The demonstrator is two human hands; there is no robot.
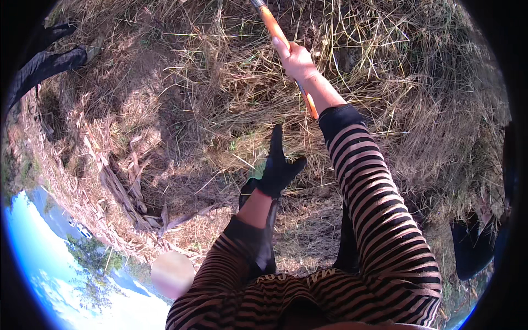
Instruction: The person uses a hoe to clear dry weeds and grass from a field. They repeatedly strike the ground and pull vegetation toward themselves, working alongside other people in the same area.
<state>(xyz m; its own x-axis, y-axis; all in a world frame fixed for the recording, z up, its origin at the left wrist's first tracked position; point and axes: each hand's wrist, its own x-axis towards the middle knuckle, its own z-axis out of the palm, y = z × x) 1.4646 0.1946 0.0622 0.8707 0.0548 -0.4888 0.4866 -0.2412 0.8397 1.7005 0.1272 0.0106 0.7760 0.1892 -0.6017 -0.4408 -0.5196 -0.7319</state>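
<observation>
My bare right hand (299, 64) is closed around the orange handle (275, 27) of a long tool. The handle slants from the top edge down past my wrist, its metal end cut off by the frame, so I cannot tell the tool's kind. My left hand (278, 171), in a black glove, hangs over the ground with its thumb apart from its fingers and holds nothing. Something green (258, 169) shows just behind the glove; what it is stays unclear. Dry cut grass (247, 86) lies thick beneath both hands, with taller straw-coloured stalks (350, 29) beyond the right one.
At the upper left are dark-clothed limbs (53, 66), apparently another person's. Dry, leafy plant stalks (123, 198) lie at the left. A dark object (472, 247) is at the right edge. My dark-clad legs (346, 243) stand below.
</observation>
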